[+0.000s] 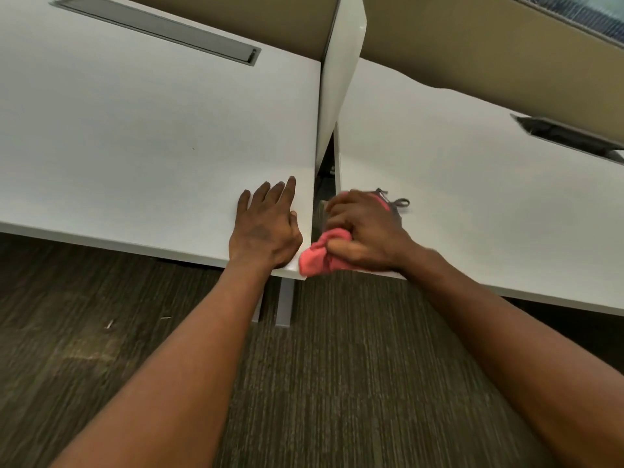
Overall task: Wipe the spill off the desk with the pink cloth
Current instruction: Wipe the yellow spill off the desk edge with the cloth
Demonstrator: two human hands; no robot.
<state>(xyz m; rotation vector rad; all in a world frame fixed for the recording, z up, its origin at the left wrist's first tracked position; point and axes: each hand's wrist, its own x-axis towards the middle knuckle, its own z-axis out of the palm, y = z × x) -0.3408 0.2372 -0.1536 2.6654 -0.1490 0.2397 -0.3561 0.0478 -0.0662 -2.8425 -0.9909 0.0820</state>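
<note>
My right hand (364, 228) is closed around the bunched pink cloth (320, 255) at the front left corner of the right white desk (472, 197). A grey edge of the cloth (398, 204) sticks out past my fingers. The cloth hangs over the gap between the two desks. My left hand (266, 224) lies flat, fingers spread, on the front right corner of the left white desk (152, 146). No spill shows on either desk surface; the patch under my right hand is hidden.
A white divider panel (341, 72) stands between the two desks. Each desk has a grey cable slot (162, 32) near its back, the right slot (567, 136) open. Tan partition walls run behind. Dark striped carpet (304, 383) and a grey desk leg (283, 302) lie below.
</note>
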